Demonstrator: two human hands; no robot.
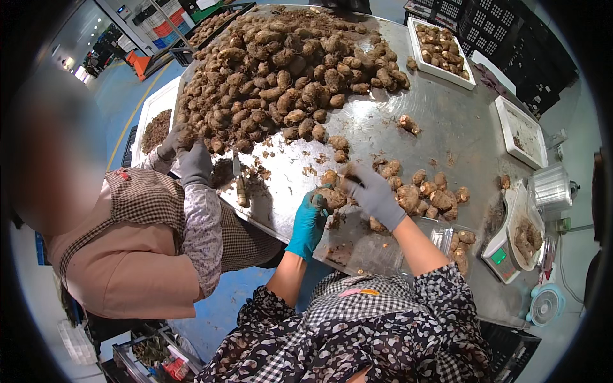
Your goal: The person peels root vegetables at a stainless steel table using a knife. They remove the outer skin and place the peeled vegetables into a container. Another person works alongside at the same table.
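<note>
My left hand [310,225], in a teal glove, grips a brown taro corm [331,198] above the near edge of the metal table [440,143]. My right hand [376,195] wears a grey glove and is beside that corm, blurred by motion. A brown blur [353,173] lies at its fingers; whether it is held is unclear. Right of my hands is a loose group of taro corms [431,194]. Below it, a clear plastic container [438,234] sits beside a few more corms [462,244].
A large taro heap [282,76] covers the table's far left. At left, a co-worker's gloved hands [194,158] hold a corm near a wooden-handled knife [239,184]. White trays [467,81] line the right side, with a scale [500,253], clear tubs [550,189] and small fan [545,305].
</note>
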